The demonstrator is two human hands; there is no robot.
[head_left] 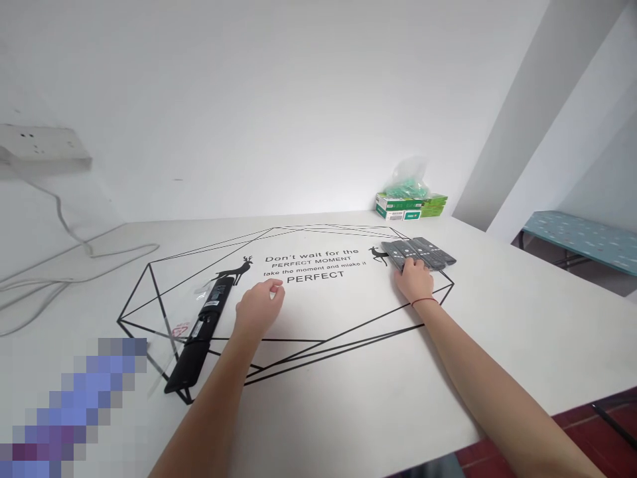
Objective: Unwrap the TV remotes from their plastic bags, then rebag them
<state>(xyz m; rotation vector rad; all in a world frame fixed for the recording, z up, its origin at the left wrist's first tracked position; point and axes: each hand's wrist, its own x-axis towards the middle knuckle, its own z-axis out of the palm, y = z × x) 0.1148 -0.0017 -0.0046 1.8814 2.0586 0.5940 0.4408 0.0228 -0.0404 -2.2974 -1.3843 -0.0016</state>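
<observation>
My left hand (259, 307) rests on the white table (348, 372) with its fingers curled in loosely; whether anything is in them is hidden. Just to its left lie black remote controls (199, 335) end to end in clear wrapping. My right hand (414, 279) reaches to the far right, its fingers lying on a row of several black remote controls (419, 253) set side by side. A red band circles that wrist.
Black line art and printed words (313, 264) cover the table's middle. A green-and-white tissue box (411, 206) stands at the back by the wall. A white power strip (42, 146) and its cable (74, 259) are at the left. A teal bench (582, 238) is beyond the right edge.
</observation>
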